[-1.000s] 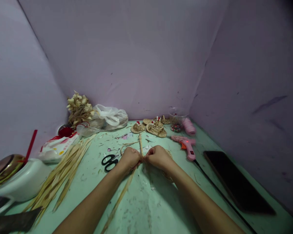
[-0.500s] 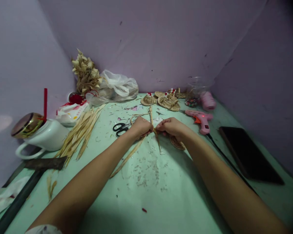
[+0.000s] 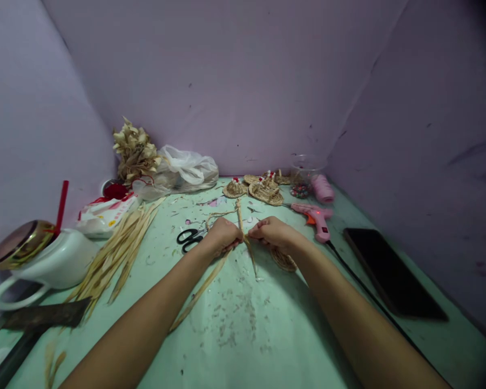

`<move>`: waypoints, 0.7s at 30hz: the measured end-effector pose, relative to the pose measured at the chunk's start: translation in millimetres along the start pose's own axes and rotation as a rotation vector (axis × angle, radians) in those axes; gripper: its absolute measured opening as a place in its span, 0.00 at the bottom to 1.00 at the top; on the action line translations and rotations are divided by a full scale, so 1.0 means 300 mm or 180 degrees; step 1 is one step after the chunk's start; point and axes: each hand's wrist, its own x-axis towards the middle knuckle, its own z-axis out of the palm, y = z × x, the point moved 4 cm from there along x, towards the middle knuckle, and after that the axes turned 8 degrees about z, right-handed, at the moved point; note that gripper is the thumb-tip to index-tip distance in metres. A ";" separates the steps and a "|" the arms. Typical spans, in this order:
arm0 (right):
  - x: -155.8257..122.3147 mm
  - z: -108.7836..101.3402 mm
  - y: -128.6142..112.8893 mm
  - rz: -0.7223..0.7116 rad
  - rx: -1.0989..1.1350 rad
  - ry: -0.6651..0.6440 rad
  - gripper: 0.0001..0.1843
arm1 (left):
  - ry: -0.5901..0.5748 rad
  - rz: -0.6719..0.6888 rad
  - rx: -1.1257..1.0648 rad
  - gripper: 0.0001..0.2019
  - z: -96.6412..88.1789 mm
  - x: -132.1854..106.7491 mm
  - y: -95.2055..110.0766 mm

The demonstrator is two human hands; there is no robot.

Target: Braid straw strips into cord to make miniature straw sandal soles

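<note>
My left hand (image 3: 225, 236) and my right hand (image 3: 272, 232) meet near the middle of the table, both closed on a braid of dried straw-coloured strips (image 3: 240, 212). The braid's finished length points away from me toward the back. One loose strip (image 3: 202, 292) trails from under my left hand toward me, and a shorter end (image 3: 251, 258) hangs down between the hands. Under my right wrist lies a coiled woven piece (image 3: 284, 260), partly hidden. Black-handled scissors (image 3: 188, 239) lie just left of my left hand, their blades partly covered.
A pink glue gun (image 3: 316, 217) with its cord lies on the right, beside a black tablet-like slab (image 3: 392, 273). Woven pieces with beads (image 3: 266, 192) sit at the back. On the left are dried strips (image 3: 119, 246), a white mug (image 3: 71, 259) and a hammer-like tool (image 3: 48, 315).
The whole view has tilted up and turned slightly right, so things appear lower and further left. Both hands keep their grip on the braid, close together.
</note>
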 end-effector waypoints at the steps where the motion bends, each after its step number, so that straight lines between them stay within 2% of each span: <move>1: -0.005 0.003 -0.004 -0.0003 0.0026 -0.0023 0.08 | 0.0002 -0.0011 0.0000 0.06 -0.001 -0.003 0.003; 7: -0.014 0.008 -0.011 -0.0089 0.0002 -0.0023 0.05 | -0.0008 -0.0048 -0.0050 0.06 -0.003 -0.010 0.008; 11: 0.006 0.001 -0.002 -0.0316 -0.0387 0.0050 0.07 | -0.0043 -0.0036 -0.0093 0.08 -0.003 0.000 -0.005; 14: 0.018 -0.007 0.001 -0.0485 -0.0607 0.0192 0.08 | -0.0069 -0.0020 -0.0116 0.07 -0.004 0.008 -0.013; 21: 0.019 -0.019 -0.007 -0.0529 -0.0841 0.0616 0.07 | -0.0097 -0.0037 -0.0121 0.05 -0.002 0.009 -0.010</move>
